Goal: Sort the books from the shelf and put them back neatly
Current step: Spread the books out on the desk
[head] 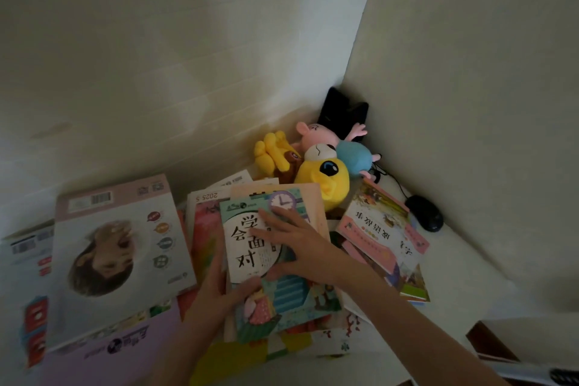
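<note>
A teal book with a clock and large black characters (250, 247) lies on top of a pile of books in the middle of the white shelf. My left hand (216, 288) grips its left lower edge, thumb on the cover. My right hand (297, 244) rests flat on the cover with fingers spread. A large white and pink book showing a face (119, 247) lies to the left over a purple book (131, 345). A pink-bordered picture book (382, 235) lies tilted at the right.
Several plush toys (326, 160) crowd the back corner: yellow ones, a pink and blue pig, a black one. A black computer mouse (426, 213) with its cable lies by the right wall. Bare white shelf surface (463, 276) runs along the right. Walls close in behind and right.
</note>
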The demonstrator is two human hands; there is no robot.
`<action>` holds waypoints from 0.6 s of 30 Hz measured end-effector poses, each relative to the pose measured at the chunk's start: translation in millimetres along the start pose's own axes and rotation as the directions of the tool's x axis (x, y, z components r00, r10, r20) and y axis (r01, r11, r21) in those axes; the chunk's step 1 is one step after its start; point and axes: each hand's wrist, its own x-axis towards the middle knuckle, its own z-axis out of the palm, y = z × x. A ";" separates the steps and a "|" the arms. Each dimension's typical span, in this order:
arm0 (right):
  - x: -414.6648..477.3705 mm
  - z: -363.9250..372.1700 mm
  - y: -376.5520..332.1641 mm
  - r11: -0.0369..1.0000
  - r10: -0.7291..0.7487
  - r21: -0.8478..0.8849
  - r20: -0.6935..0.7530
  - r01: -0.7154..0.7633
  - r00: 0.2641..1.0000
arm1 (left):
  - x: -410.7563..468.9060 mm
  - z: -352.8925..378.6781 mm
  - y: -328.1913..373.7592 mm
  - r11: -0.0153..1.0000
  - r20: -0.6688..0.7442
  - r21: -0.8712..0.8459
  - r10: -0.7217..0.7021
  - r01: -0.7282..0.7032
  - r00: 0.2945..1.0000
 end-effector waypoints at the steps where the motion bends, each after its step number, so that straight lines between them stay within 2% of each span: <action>1: -5.4 1.1 1.3 0.998 0.025 0.054 -0.073 -0.021 0.997 | 0.2 2.1 -0.6 0.999 -0.028 -0.045 0.008 -0.009 1.000; 2: -12.9 2.1 8.9 0.989 0.117 0.111 -0.169 -0.099 0.979 | 0.0 5.0 -0.1 0.997 -0.037 -0.081 0.013 -0.016 0.999; 3: -23.6 0.5 20.9 0.955 0.272 0.194 -0.289 -0.223 0.918 | -0.4 6.9 -0.1 0.996 -0.035 -0.090 0.020 -0.023 0.999; 4: -37.2 3.1 45.2 0.870 0.480 0.320 -0.383 -0.374 0.789 | -0.7 6.6 -0.3 0.996 -0.032 -0.085 0.036 -0.038 0.999; 5: -51.5 1.4 63.7 0.751 0.657 0.471 -0.457 -0.463 0.600 | -0.5 5.5 -1.2 0.996 -0.027 -0.070 0.048 -0.050 0.998; 6: -69.0 2.1 91.3 0.606 0.795 0.627 -0.454 -0.490 0.402 | -0.7 5.5 -1.4 0.997 -0.015 -0.057 0.052 -0.053 0.999; 7: -83.6 2.8 114.1 0.467 0.884 0.754 -0.384 -0.462 0.267 | -0.1 3.8 -2.8 0.998 -0.006 -0.042 0.046 -0.047 0.999; 8: -94.7 3.7 128.9 0.322 0.946 0.838 -0.263 -0.440 0.192 | 0.3 2.9 -3.5 0.999 0.002 -0.036 0.036 -0.036 0.999; 9: -102.4 6.4 139.5 0.221 0.973 0.855 -0.162 -0.469 0.163 | 0.9 2.1 -4.6 0.999 -0.002 -0.032 0.029 -0.029 1.000; 11: -107.0 17.6 160.2 0.107 0.994 0.727 -0.063 -0.678 0.090 | 2.7 0.4 -7.1 0.999 -0.012 -0.028 0.040 -0.041 0.999; 12: -105.2 22.9 167.8 0.066 0.998 0.679 -0.033 -0.731 0.060 | 3.3 0.7 -7.4 0.999 -0.022 -0.019 0.041 -0.042 0.999; 13: -101.4 23.8 168.7 0.043 0.998 0.696 -0.002 -0.717 0.059 | 3.7 0.7 -7.8 0.999 -0.035 -0.011 0.041 -0.041 0.999; 16: -94.2 12.0 156.5 -0.006 0.990 0.870 0.076 -0.493 0.121 | 3.7 3.0 -6.7 1.000 -0.047 0.014 0.028 -0.027 0.998; 18: -96.8 4.7 148.9 0.006 0.989 0.910 0.055 -0.415 0.135 | 2.7 5.4 -4.1 0.999 -0.043 0.028 0.026 -0.025 0.999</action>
